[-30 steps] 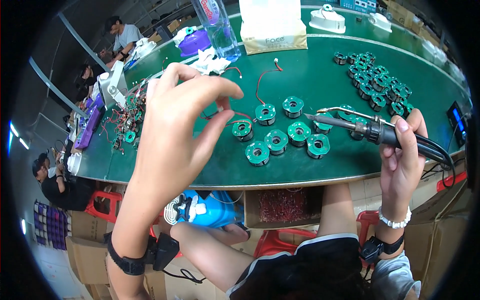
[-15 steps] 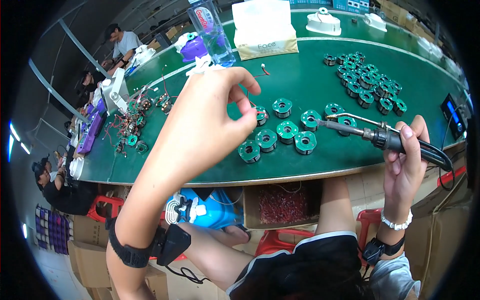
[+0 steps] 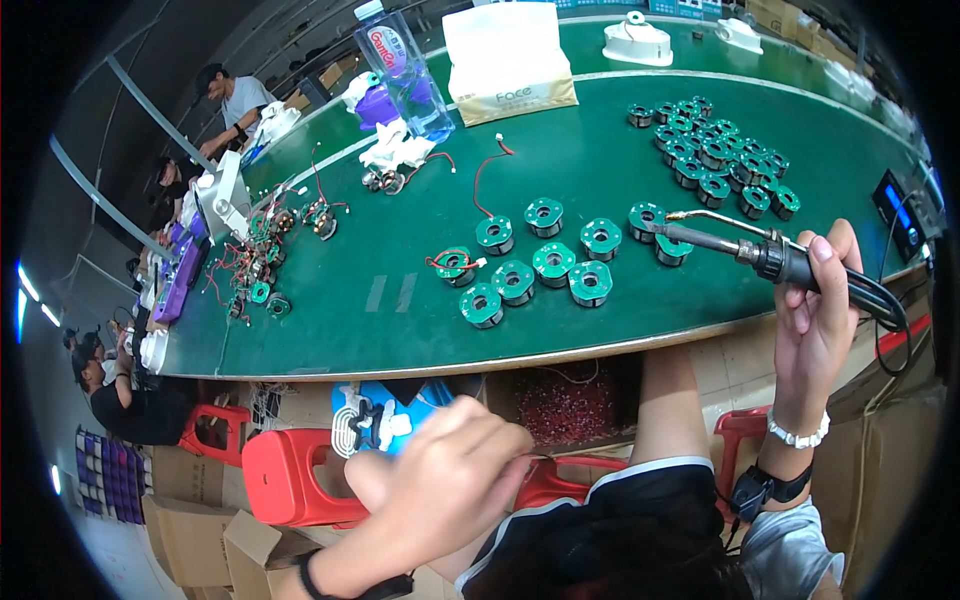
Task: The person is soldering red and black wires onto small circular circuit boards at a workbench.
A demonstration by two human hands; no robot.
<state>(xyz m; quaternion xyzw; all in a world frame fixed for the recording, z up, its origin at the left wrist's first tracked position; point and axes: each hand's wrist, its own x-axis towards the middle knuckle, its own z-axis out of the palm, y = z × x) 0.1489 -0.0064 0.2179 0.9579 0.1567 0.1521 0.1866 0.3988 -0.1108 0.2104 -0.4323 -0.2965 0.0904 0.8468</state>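
My right hand grips a soldering iron with a thin brass-coloured tube along it. Its tip points left, beside the rightmost round green circuit-board modules in the near group. Below the table edge, over my lap, is my left hand, slightly blurred. Its fingers are curled together, and whatever they hold cannot be made out. A red wire with a white connector runs back from one module. Another module has a looped red wire and white connector on top.
A larger cluster of modules stands at the back right. Wired parts lie tangled at the left. A water bottle, tissue pack and crumpled tissue stand behind. A blue-lit control box sits right; a red stool below.
My left hand has moved from above the near modules down and back over my lap, uncovering the wired modules. My right hand still holds the soldering iron in nearly the same place.
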